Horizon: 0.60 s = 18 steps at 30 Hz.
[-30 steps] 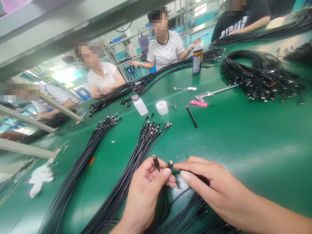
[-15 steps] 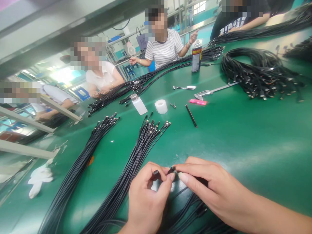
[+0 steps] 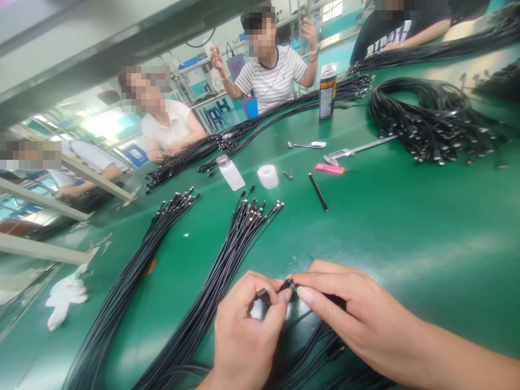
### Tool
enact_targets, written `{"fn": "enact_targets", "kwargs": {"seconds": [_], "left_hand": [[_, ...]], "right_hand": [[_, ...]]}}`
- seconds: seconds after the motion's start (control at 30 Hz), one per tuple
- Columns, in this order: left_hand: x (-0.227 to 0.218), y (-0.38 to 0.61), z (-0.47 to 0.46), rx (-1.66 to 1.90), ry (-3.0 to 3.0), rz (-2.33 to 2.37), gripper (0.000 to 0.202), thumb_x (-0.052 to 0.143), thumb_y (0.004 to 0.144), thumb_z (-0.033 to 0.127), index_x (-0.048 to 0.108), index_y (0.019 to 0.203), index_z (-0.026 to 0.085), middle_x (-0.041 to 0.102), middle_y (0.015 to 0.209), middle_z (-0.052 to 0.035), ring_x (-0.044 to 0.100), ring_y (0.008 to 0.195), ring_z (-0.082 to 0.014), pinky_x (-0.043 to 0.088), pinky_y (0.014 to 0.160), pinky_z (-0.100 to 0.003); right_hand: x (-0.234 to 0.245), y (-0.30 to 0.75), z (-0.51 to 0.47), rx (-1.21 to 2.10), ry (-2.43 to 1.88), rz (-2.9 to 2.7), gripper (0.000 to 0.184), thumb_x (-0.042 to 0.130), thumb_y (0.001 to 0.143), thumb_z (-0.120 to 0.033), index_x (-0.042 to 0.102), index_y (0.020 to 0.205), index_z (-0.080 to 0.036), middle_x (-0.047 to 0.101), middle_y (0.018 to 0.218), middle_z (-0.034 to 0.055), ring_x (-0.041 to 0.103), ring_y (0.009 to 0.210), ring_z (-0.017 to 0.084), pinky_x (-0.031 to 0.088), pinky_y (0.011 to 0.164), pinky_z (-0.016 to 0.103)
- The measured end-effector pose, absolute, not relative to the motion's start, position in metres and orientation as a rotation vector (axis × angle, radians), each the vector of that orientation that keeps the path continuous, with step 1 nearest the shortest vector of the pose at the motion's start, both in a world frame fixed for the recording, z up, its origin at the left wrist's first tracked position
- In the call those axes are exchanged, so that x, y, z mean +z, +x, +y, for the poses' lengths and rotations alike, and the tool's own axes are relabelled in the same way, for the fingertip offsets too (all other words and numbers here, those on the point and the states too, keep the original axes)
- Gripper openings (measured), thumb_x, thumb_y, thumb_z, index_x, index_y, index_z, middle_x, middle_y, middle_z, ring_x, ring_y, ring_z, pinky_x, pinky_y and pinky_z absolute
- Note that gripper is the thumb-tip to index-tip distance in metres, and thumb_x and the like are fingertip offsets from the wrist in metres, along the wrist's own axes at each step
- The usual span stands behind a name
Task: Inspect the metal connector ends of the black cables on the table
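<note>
At the lower middle, my left hand (image 3: 247,325) is closed, with thumb and index finger pinching a black cable connector (image 3: 286,284). A second dark connector end (image 3: 262,292) pokes out between its curled fingers. My right hand (image 3: 345,303) meets it from the right, thumb and index finger pinched at the connector's tip. Something dark, perhaps cable, shows under the right palm. Below the hands lie loose black cables (image 3: 312,346), partly hidden by them. Left of my left hand runs a bundle of black cables (image 3: 211,281) with metal-tipped plugs at its far end.
Another cable bundle (image 3: 138,271) and a white glove (image 3: 67,298) lie left. Beyond are a white bottle (image 3: 232,174), tape roll (image 3: 268,177), black pen-like stick (image 3: 318,192), pink item (image 3: 330,169), caliper (image 3: 361,148), spray can (image 3: 327,92) and coiled cables (image 3: 426,119). Several people sit across.
My hands hold nearly the same pose at the connector. Across the table, the person in the striped shirt has raised both hands higher.
</note>
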<state>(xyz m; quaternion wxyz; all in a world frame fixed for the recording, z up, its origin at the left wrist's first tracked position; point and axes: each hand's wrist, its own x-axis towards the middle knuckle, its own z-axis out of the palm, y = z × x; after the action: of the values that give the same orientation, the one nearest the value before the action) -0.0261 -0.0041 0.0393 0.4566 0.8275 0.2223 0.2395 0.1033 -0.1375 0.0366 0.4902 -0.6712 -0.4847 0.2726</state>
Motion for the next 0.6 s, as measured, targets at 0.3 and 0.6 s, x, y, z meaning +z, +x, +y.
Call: {"fn": "enact_targets", "kwargs": {"seconds": [0.3, 0.6], "left_hand": [[0.0379, -0.0274, -0.0039, 0.591, 2.052, 0.541, 0.023, 0.069, 0.083, 0.016, 0.052, 0.068, 0.021, 0.063, 0.073, 0.0042, 0.065, 0.080, -0.0134, 0.050, 0.073, -0.022], [0.0376, -0.0256, -0.0038, 0.596, 2.026, 0.528, 0.024, 0.070, 0.082, 0.016, 0.052, 0.068, 0.021, 0.064, 0.074, 0.0031, 0.066, 0.079, -0.0142, 0.051, 0.072, -0.023]], "right_hand": [[0.0369, 0.1022, -0.1409, 0.631, -1.649, -1.198, 0.030, 0.043, 0.101, -0.022, 0.065, 0.081, -0.020, 0.064, 0.082, 0.0010, 0.059, 0.077, 0.015, 0.045, 0.070, 0.028], [0.0377, 0.1049, -0.1380, 0.604, -1.671, -1.213, 0.031, 0.044, 0.100, -0.021, 0.068, 0.081, -0.020, 0.065, 0.080, 0.0018, 0.060, 0.076, 0.015, 0.046, 0.069, 0.027]]}}
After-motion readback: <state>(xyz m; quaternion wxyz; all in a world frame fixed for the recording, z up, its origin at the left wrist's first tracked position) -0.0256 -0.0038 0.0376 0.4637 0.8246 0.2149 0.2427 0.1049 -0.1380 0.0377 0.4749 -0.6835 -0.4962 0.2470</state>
